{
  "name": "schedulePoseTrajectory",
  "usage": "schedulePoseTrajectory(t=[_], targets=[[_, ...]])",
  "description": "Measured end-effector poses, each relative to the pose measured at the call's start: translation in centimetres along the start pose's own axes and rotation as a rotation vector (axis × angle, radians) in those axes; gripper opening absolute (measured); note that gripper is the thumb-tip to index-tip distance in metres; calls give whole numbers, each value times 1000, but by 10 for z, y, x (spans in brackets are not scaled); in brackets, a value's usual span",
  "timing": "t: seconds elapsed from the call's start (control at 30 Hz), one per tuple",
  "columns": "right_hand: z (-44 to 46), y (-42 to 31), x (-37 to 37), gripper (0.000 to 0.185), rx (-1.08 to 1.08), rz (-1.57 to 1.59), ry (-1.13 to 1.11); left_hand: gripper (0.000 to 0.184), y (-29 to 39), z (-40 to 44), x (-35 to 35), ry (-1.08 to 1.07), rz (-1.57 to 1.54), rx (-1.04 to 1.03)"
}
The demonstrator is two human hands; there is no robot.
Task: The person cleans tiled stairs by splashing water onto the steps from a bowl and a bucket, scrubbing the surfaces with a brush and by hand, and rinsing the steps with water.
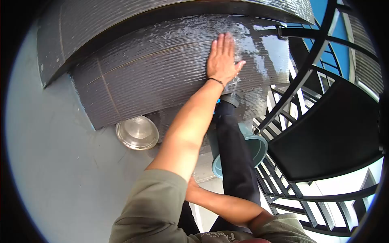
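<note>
My left hand (223,58) lies palm down with its fingers stretched out on the wet, ribbed dark step (154,69). Water (239,48) splashes and runs around the fingertips, and a thin dark band circles the wrist. Nothing shows in that hand. The right forearm crosses low in front of my body. Its hand, my right hand (192,185), is mostly hidden behind the left arm, so the fingers cannot be made out. Below the left hand, my leg in black trousers (235,150) reaches the step.
A round metal basin (137,133) sits beside the lower step at the left. A teal bucket (261,152) stands partly behind my leg. Black metal railing (298,87) runs down the right side, a grey wall (52,162) stands at left, and another step edge crosses the top.
</note>
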State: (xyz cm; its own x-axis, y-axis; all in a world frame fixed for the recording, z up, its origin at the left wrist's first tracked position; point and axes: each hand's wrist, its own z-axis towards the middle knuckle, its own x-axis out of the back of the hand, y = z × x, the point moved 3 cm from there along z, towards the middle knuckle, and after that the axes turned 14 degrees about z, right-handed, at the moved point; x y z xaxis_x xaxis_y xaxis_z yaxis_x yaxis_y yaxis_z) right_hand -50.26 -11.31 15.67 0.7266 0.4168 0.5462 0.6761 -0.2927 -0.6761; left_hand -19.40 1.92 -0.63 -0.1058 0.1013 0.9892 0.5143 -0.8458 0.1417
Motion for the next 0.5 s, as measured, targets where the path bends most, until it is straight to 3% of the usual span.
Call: schedulePoseTrajectory(t=[0.07,0.13,0.2,0.23,0.27,0.43,0.5], targets=[[-8,9,-45,50,130,-465,193,91,52,23,-4,25,-153,-110],[-14,14,-27,52,22,-132,69,88,74,30,-2,114,-286,-162],[-16,2,8,53,-61,229,-40,84,45,18,19,196,-245,-142],[-13,-4,31,54,-89,407,-86,80,11,3,34,227,-187,-104],[-5,-6,73,52,-154,423,-447,76,-30,-19,50,225,-116,-37],[-29,-7,78,43,-139,591,-32,75,-289,-159,85,160,465,260],[-31,-3,75,42,-120,561,80,80,-398,-233,49,-79,553,525]])
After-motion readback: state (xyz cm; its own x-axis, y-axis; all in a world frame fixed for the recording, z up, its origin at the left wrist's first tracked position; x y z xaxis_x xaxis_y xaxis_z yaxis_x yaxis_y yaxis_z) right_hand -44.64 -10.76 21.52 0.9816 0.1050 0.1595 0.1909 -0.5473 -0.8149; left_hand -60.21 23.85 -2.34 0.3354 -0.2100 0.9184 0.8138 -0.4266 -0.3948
